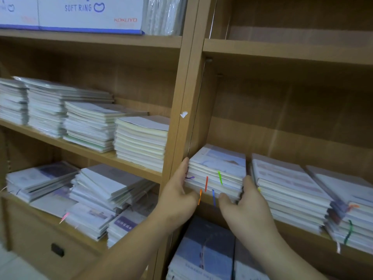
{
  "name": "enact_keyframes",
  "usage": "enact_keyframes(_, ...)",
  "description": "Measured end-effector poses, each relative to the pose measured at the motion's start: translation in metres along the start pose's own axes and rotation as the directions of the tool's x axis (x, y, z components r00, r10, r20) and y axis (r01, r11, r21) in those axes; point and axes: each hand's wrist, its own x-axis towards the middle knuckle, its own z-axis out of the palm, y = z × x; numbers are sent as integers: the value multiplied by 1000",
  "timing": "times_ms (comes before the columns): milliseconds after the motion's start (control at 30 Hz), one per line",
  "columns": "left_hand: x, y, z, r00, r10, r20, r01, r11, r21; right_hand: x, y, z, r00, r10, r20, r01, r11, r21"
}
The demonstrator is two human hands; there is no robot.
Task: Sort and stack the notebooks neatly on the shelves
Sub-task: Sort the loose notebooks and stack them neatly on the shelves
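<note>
A small stack of pale notebooks (219, 171) with coloured ribbon markers sits at the left end of the right-hand shelf (292, 224), against the wooden upright (187, 102). My left hand (179, 190) presses its left side, fingers along the edges. My right hand (244, 203) grips its right front corner, thumb under the front edge. Both hands clasp the stack between them. Just right of it lies a taller notebook stack (288, 190), then another stack (351, 211) with ribbons hanging out.
The left bookcase holds several notebook stacks (139, 142) on its middle shelf and untidy piles (101, 199) below. White boxes (88, 13) stand on the top shelf. Blue-covered notebooks (203, 251) lie on the shelf under my hands. The upper right shelf (286, 51) is bare wood.
</note>
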Motion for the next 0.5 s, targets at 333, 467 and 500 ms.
enact_keyframes(333, -1, -3, -6, 999, -2, 50, -3, 995, 98, -5, 4, -1, 996, 68, 65, -82, 965, 248)
enact_keyframes(467, 0, -6, -6, 1000, -5, 22, 3, 997, 81, -5, 5, -3, 992, 65, 110, -81, 986, 148)
enact_keyframes(500, 0, -6, -6, 1000, -2, 20, 0, 998, 69, -5, 4, -3, 992, 65, 105, -78, 990, 116)
